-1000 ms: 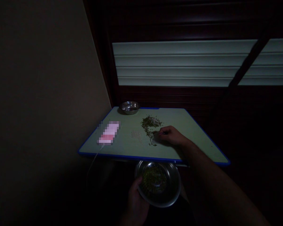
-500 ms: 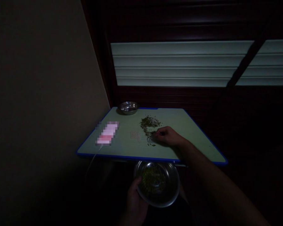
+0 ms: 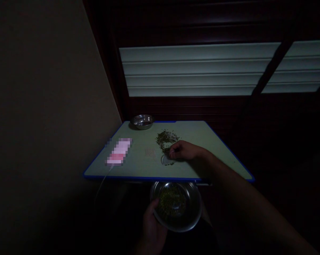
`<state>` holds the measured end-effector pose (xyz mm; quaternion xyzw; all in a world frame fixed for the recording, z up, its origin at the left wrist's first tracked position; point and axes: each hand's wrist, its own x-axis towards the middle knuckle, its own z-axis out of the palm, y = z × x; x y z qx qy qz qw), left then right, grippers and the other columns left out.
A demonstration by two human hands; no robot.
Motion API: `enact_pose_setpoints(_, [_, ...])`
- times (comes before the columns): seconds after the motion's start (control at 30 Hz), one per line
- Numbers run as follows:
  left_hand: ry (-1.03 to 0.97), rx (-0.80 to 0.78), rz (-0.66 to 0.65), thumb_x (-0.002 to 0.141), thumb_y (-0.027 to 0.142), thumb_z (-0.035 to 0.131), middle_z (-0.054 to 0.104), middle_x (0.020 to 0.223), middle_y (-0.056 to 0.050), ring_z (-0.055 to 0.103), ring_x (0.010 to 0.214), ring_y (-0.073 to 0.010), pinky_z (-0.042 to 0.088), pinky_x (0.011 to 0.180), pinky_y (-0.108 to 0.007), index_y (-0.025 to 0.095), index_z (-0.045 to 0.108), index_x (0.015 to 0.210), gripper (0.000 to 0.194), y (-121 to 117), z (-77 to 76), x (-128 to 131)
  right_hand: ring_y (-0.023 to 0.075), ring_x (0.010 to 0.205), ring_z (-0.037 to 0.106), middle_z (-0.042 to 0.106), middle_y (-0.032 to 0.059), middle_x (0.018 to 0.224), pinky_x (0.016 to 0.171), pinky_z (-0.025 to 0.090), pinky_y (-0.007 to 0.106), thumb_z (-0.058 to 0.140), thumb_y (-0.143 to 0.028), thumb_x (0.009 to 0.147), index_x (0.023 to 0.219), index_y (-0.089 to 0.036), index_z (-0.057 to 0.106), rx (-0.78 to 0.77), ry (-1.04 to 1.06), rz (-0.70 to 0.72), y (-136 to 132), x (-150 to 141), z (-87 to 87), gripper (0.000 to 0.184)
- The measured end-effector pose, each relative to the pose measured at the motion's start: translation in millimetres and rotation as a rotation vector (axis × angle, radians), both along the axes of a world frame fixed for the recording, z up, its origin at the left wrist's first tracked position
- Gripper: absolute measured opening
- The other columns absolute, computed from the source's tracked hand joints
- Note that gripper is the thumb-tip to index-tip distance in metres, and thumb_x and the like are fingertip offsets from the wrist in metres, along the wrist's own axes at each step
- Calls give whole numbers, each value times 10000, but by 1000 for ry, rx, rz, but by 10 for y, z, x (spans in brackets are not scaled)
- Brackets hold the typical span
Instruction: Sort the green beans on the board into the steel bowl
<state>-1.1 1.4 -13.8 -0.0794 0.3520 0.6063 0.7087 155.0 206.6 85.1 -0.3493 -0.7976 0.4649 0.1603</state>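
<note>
My left hand (image 3: 153, 223) grips the left rim of a steel bowl (image 3: 193, 219), thumb over the edge. The bowl is held just below the table's front edge and has small green beans or seeds (image 3: 170, 202) in it. My right hand (image 3: 179, 150) is closed on a clear, round-edged piece (image 3: 165, 160), pressed low against the tabletop. Its exact kind is hard to make out in the dim light. Around and beyond this piece lies a loose patch of small dark green seeds (image 3: 163, 136), with a few grains at its near edge.
A smaller steel bowl (image 3: 142, 122) stands at the table's back left corner. A blurred-out phone (image 3: 119, 152) with a white cable (image 3: 103, 182) lies on the left. The pale green table (image 3: 215, 166) has a blue rim. A wall (image 3: 56, 88) rises on the left.
My right hand has moved slightly left and toward me with the clear piece, which now shows more plainly among the nearest seeds. The left hand still holds the bowl. The view shifted a little.
</note>
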Motion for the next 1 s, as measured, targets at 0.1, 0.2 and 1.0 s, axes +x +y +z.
enact_pose_setpoints(0.1, [2,-27,1,840,201,558,791,861,-92,720,934,-272,476,988,-456,138,742,998,251,6,13,-4,101,583,461,569,-5,634,580,379,251,687,-355,665,719,-125,654,-10,-10,38,-27,2,14,239])
enact_pose_setpoints(0.2, [2,-37,-1,847,205,554,792,825,-76,725,910,-261,480,986,-448,154,753,950,229,22,16,0,96,571,450,564,-9,620,570,368,248,673,-304,680,715,-124,655,-14,-21,40,-112,20,23,184])
enact_pose_setpoints(1.0, [8,33,-3,849,192,557,796,875,-92,734,828,-237,502,952,-424,157,763,826,211,79,-16,54,94,573,448,558,-14,629,566,382,227,606,-270,780,708,-132,636,90,-48,-35,-693,92,20,159])
